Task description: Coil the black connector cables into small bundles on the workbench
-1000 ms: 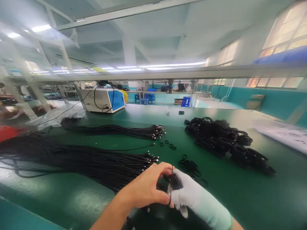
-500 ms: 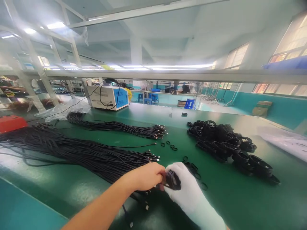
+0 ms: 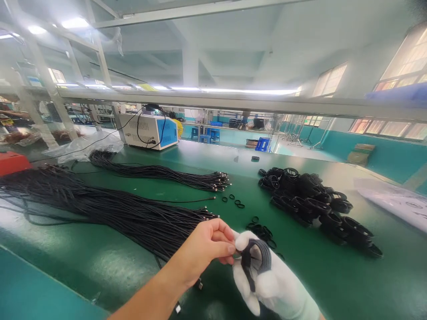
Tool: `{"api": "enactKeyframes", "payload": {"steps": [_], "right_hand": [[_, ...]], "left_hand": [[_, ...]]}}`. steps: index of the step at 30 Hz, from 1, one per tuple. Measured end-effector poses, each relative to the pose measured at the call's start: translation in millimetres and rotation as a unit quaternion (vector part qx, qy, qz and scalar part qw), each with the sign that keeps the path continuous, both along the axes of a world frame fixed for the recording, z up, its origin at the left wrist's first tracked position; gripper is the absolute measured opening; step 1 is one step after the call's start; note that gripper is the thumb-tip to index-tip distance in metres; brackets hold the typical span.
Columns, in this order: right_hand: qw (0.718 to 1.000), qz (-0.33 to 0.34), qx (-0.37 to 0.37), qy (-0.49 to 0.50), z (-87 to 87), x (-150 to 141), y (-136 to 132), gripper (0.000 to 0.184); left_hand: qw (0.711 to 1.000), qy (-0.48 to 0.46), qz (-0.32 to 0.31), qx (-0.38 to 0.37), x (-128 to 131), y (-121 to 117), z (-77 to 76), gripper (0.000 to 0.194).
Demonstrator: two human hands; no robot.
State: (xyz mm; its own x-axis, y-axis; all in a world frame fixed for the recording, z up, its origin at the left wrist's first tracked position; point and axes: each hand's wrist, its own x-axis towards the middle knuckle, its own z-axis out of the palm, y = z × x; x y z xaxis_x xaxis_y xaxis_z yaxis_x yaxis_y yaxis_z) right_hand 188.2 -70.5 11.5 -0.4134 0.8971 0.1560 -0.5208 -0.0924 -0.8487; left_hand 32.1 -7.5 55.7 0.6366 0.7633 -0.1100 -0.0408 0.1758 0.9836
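My right hand (image 3: pixel 278 286), in a white glove, is closed around a coiled black cable (image 3: pixel 266 254), its loops facing me. My bare left hand (image 3: pixel 208 246) is pinched at the left edge of that coil. What its fingertips grip is mostly hidden. Just beyond the hands lies a small heap of black rings (image 3: pixel 262 232), and a few loose black rings (image 3: pixel 239 204) lie farther off. A thick bundle of straight black cables (image 3: pixel 133 215) with metal plugs stretches left, partly behind my left forearm.
Right of the hands is a large pile of coiled black cables (image 3: pixel 307 195). Behind the front bundle lies a second cable bundle (image 3: pixel 167 174). A white and blue machine (image 3: pixel 143 132) stands at the back, a red object (image 3: pixel 13 163) at far left, and a plastic sheet (image 3: pixel 393 198) at right.
A second ago my left hand stretched a thin black band beside the coil with spread fingers; now those fingers are pinched. My right hand has turned, so the coil's loops face me.
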Motion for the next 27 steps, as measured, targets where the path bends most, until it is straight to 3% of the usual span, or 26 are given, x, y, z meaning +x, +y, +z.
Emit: {"api": "enactKeyframes", "payload": {"steps": [6, 8, 10, 12, 14, 16, 18, 21, 23, 25, 27], "right_hand": [[1.000, -0.011, 0.010, -0.014, -0.4, 3, 3, 0.062], [1.000, -0.019, 0.008, 0.004, -0.4, 5, 5, 0.066], [1.000, -0.013, -0.010, 0.015, -2.4, 5, 6, 0.070], [0.999, 0.019, -0.033, 0.030, -7.1, 4, 6, 0.068], [0.995, 0.066, -0.052, 0.053, -12.6, 2, 5, 0.065], [0.991, 0.093, -0.063, 0.078, -16.1, 0, 5, 0.059], [0.992, 0.060, -0.071, 0.084, -15.7, -2, 8, 0.052], [0.996, -0.065, -0.054, -0.005, -11.1, -6, 17, 0.051], [0.984, -0.140, -0.058, -0.099, -9.6, -7, 22, 0.059], [0.976, -0.163, -0.076, -0.126, -10.9, -8, 25, 0.062], [0.983, -0.132, -0.081, -0.099, -14.0, -7, 25, 0.060]], "left_hand": [[0.999, -0.030, 0.032, 0.009, 14, 0, -7.1, 0.016], [0.996, -0.021, 0.071, 0.057, 11, 0, -1.0, 0.013], [0.981, 0.039, 0.100, 0.159, 5, 0, 10.1, 0.019], [0.956, 0.116, 0.051, 0.263, 0, 0, 22.2, 0.030], [0.936, 0.163, -0.054, 0.306, -3, 4, 30.8, 0.032], [0.938, 0.164, -0.141, 0.271, -2, 12, 32.5, 0.028], [0.956, 0.149, -0.155, 0.202, 2, 22, 27.2, 0.028], [0.981, 0.142, -0.066, 0.118, 10, 32, 12.6, 0.033], [0.984, 0.147, -0.004, 0.103, 14, 32, 3.6, 0.036], [0.982, 0.145, 0.050, 0.106, 13, 26, -2.8, 0.030], [0.983, 0.135, 0.070, 0.099, 9, 18, -7.1, 0.020]]}}
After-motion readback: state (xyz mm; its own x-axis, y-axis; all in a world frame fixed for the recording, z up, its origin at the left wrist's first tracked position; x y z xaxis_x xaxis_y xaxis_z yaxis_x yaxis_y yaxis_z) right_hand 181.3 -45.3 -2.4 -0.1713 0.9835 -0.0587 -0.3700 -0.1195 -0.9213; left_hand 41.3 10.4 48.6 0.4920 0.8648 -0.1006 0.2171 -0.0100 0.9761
